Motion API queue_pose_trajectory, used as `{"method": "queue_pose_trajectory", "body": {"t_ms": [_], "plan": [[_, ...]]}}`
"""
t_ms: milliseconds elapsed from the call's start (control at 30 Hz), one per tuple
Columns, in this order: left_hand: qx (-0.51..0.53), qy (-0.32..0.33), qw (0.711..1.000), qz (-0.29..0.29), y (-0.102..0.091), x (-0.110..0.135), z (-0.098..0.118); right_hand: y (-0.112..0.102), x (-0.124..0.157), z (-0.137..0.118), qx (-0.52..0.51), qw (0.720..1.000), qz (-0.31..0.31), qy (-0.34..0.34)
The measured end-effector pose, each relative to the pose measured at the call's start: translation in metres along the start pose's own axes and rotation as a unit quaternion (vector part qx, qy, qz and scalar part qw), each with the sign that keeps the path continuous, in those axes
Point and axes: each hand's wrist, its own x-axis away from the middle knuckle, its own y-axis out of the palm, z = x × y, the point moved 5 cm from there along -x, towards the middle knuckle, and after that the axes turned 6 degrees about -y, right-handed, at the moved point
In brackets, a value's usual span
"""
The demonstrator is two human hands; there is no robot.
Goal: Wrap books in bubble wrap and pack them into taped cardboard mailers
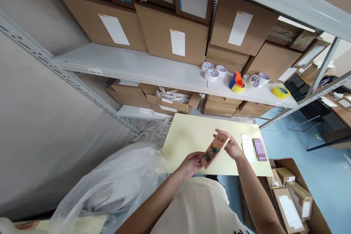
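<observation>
A small flat orange box with a colourful printed picture is held between both hands above a pale yellow tabletop. My left hand grips its near end with curled fingers. My right hand holds the far end, fingers wrapped round its edge. White labels lie on the tabletop just right of my right hand.
A large clear plastic bag bulges at the left. An open carton with small taped boxes stands on the floor at the right. The grey shelf ahead carries brown cartons, tape rolls and a yellow roll.
</observation>
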Motion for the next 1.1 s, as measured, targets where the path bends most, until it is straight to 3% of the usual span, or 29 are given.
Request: {"method": "queue_pose_trajectory", "body": {"t_ms": [67, 167, 300, 467, 667, 833, 1100], "plan": [[-0.05, 0.018, 0.999, -0.005, 0.002, 0.0, 0.003, 0.002, -0.001, 0.0, 0.008, 1.0, -0.004, 0.008], [-0.122, 0.054, 0.99, 0.037, -0.006, 0.003, 0.013, -0.001, -0.002, 0.002, 0.018, 1.0, 0.014, 0.015], [-0.123, 0.09, 0.987, 0.053, -0.019, 0.009, 0.027, -0.01, -0.001, 0.005, 0.039, 0.998, 0.04, 0.027], [-0.228, 0.165, 0.957, 0.069, -0.014, 0.015, 0.04, -0.011, -0.003, 0.001, 0.1, 0.993, 0.068, 0.007], [-0.211, 0.155, 0.962, 0.081, -0.008, 0.018, 0.036, -0.007, 0.008, -0.001, 0.016, 0.988, 0.151, -0.012], [-0.182, 0.137, 0.97, 0.081, -0.01, 0.02, 0.028, -0.003, 0.032, 0.008, -0.08, 0.985, 0.154, -0.005], [-0.178, 0.104, 0.976, 0.076, -0.008, 0.02, 0.016, -0.006, 0.051, 0.009, -0.016, 0.989, 0.143, 0.031]]}}
